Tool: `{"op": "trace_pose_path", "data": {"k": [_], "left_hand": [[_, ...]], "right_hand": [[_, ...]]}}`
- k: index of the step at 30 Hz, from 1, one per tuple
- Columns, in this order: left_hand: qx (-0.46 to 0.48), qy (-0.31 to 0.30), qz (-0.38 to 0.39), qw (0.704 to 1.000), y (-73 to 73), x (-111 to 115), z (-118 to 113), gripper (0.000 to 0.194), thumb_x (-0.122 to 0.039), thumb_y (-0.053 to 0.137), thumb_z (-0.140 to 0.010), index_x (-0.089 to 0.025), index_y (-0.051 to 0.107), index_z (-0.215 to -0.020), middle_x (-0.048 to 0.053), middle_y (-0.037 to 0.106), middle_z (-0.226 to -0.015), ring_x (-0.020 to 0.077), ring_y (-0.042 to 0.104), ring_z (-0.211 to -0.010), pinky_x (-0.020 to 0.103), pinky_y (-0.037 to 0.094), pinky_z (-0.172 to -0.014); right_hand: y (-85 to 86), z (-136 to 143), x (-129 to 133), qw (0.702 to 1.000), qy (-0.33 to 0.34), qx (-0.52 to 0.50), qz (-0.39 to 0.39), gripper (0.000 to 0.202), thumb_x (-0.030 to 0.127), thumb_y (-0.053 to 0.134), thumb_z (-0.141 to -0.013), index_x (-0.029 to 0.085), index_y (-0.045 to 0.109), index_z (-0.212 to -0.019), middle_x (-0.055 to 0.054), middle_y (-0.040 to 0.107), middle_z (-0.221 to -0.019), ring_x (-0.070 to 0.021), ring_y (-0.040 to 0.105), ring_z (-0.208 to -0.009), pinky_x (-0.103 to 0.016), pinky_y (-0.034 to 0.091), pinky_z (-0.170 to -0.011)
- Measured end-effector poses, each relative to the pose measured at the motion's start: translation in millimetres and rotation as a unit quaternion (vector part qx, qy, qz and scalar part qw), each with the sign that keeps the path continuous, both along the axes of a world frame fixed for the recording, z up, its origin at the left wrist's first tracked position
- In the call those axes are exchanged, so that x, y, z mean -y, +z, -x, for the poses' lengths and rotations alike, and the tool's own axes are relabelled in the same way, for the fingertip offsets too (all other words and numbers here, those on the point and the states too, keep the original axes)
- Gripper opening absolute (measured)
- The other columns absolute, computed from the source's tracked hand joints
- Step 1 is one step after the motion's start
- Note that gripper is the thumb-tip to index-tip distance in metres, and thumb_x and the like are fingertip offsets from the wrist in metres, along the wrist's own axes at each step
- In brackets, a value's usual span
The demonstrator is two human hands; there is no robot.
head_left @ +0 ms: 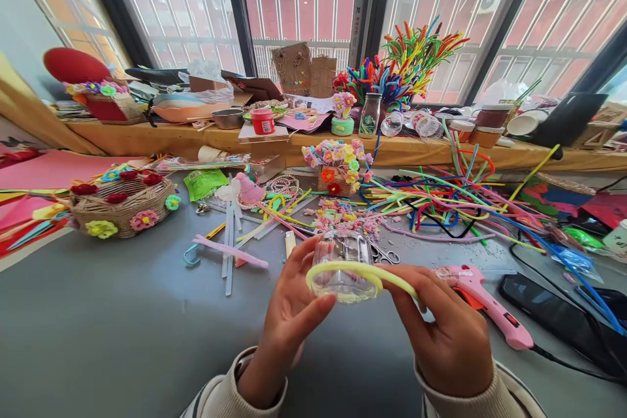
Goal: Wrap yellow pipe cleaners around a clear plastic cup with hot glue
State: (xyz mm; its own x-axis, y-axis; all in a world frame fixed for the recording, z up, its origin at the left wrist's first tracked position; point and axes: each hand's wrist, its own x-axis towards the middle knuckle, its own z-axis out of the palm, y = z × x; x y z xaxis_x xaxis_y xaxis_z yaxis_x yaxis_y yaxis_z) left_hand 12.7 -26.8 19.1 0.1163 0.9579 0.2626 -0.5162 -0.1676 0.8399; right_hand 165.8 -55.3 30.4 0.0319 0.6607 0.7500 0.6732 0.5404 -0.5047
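A clear plastic cup (pixel 343 251) is held above the grey table, near the middle of the view. My left hand (pixel 294 304) grips it from the left, thumb in front and fingers behind. A pale yellow pipe cleaner (pixel 337 268) loops around the cup, its free end reaching to the right. On that side, my right hand (pixel 438 323) pinches the pipe cleaner between thumb and fingers beside the cup.
To the right lie a pink glue gun (pixel 497 307) and a black phone (pixel 543 304). Scissors (pixel 386 255) rest behind the cup. Many pipe cleaners (pixel 441 196) cover the back right. A twine basket (pixel 122 209) stands left, near clear sticks (pixel 228 248).
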Motion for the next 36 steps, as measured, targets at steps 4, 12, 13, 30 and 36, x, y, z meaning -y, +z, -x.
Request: {"op": "trace_pose_path", "data": {"k": [4,12,13,30,36], "left_hand": [[0.018,-0.011,0.036,0.999,0.1,-3.3,-1.1,0.046,-0.019,0.065,-0.062,-0.026,0.052,-0.105,0.005,0.053,-0.11,0.025,0.043,-0.112,0.037,0.039,-0.09],[-0.001,-0.01,0.018,1.0,-0.2,-3.2,-0.2,0.045,-0.02,0.066,-0.061,-0.025,0.051,-0.103,0.006,0.052,-0.111,0.0255,0.045,-0.11,0.035,0.042,-0.087],[-0.008,-0.004,0.01,1.0,-0.2,-3.2,-0.1,0.045,-0.02,0.066,-0.061,-0.025,0.051,-0.103,0.006,0.052,-0.112,0.0255,0.045,-0.111,0.035,0.042,-0.086],[-0.029,-0.005,-0.051,0.998,-5.2,-12.6,9.3,0.048,-0.016,0.066,-0.062,-0.026,0.048,-0.105,0.005,0.056,-0.111,0.0228,0.047,-0.11,0.036,0.04,-0.089],[-0.027,-0.085,0.009,0.996,-3.1,-19.1,16.5,0.05,-0.03,0.068,-0.059,-0.025,0.054,-0.106,0.006,0.058,-0.106,0.0276,0.048,-0.106,0.041,0.038,-0.089]], "right_hand": [[1.4,-1.7,-1.0,1.0,-0.004,0.01,-0.005,0.033,0.011,0.047,-0.077,0.018,0.05,-0.109,-0.006,0.061,-0.095,-0.0152,0.057,-0.082,-0.028,0.046,-0.073],[6.2,-5.1,3.2,1.0,0.001,-0.021,-0.018,0.028,0.017,0.039,-0.083,0.021,0.056,-0.104,-0.007,0.058,-0.092,-0.0168,0.054,-0.081,-0.03,0.044,-0.069],[6.8,-6.1,3.1,1.0,-0.002,-0.023,-0.021,0.027,0.017,0.041,-0.082,0.022,0.058,-0.102,-0.006,0.058,-0.09,-0.016,0.055,-0.079,-0.029,0.044,-0.067],[9.0,-22.7,-9.2,0.994,0.097,0.048,0.011,0.018,0.008,0.053,-0.073,0.019,0.057,-0.087,-0.003,0.063,-0.075,-0.0132,0.06,-0.069,-0.023,0.049,-0.061],[22.9,-37.6,-11.9,0.962,0.238,0.027,0.13,0.013,0.025,0.05,-0.079,0.02,0.06,-0.084,-0.007,0.063,-0.08,-0.0164,0.06,-0.076,-0.027,0.05,-0.065]]}}
